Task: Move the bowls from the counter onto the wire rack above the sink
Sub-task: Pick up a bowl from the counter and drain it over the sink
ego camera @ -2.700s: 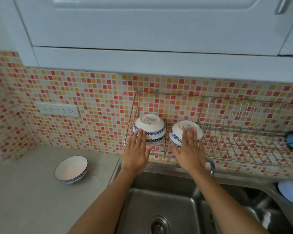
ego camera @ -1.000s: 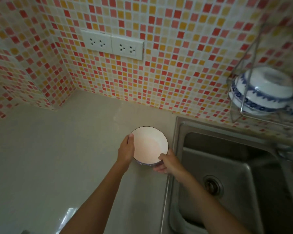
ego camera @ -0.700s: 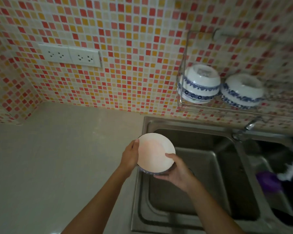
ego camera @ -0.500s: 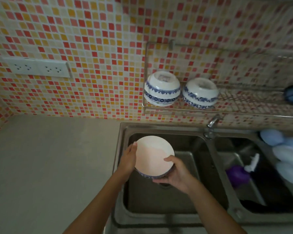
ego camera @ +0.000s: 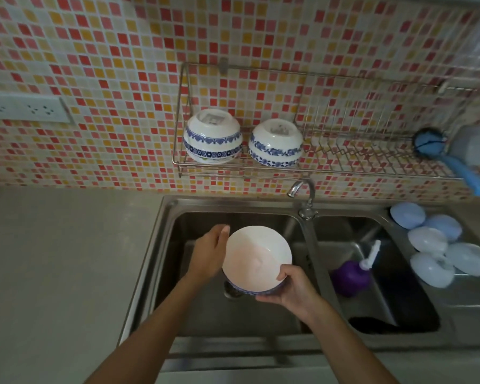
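I hold a white bowl (ego camera: 257, 259) with a blue patterned outside upright over the left sink basin. My left hand (ego camera: 209, 254) grips its left rim and my right hand (ego camera: 291, 286) cups its lower right side. On the wire rack (ego camera: 372, 171) above the sink, two matching bowls sit upside down side by side: one at the rack's left end (ego camera: 212, 137), the other (ego camera: 275, 143) just right of it.
A double steel sink (ego camera: 161, 245) lies below, with a tap (ego camera: 302, 195) between the basins. A purple bottle (ego camera: 351, 275) lies in the right basin. Pale blue lids (ego camera: 438, 245) sit at the right. A blue brush (ego camera: 452, 159) rests on the rack's right part. A wall socket (ego camera: 25, 108) is far left.
Both hands left the two bowls on the rack, took the third bowl from the counter at the left and carried it rightward over the sink. The view shifted right.
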A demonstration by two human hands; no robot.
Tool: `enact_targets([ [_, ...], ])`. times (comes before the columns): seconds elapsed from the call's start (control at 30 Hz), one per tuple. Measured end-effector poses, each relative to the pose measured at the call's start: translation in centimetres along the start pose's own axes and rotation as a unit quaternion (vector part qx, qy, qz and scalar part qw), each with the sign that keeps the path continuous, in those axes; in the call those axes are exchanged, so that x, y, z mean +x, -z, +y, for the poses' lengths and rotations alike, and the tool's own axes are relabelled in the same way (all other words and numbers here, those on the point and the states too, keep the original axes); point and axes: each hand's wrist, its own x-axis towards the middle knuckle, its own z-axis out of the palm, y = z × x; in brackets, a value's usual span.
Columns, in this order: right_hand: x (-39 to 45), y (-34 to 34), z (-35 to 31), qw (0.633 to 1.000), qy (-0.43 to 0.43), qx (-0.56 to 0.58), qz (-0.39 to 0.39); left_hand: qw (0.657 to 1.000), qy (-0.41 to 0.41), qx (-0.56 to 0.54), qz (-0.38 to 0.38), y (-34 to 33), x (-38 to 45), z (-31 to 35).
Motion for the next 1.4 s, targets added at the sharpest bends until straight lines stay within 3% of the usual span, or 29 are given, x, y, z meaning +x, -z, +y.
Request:
enact_targets([
  [0.17, -0.1, 2.5, 0.2, 1.000, -0.001, 0.015, 0.004, 0.992, -0.056, 0.106, 0.051, -1.6, -3.0, -2.7],
  [0.4, 1.1, 4.6, 1.0, 0.997, -0.024, -0.040, 0.059, 0.967, 0.015, 0.250, -0.053, -5.1, -9.2, -10.5],
  [0.6, 2.1, 4.9, 1.6, 0.981, -0.021, -0.150, 0.119, 0.948, 0.060, 0.285, -0.127, -6.9, -11.6, -13.2],
  [0.83, 3.4, 5.6, 3.5, 0.956, 0.026, -0.246, 0.156, 0.956, 0.069, 0.270, -0.094, -7.4, -11.9, -14.3],
  [1.2, 4.3, 5.1, 5.9, 0.837, 0.176, -0.474, 0.210, 0.955, 0.060, 0.277, -0.084, -7.2, -12.1, -13.9],
  [1.4, 4.3, 5.1, 5.9, 0.718, 0.207, -0.634, 0.198, 0.958, 0.065, 0.269, -0.078, -7.3, -12.1, -14.0],
])
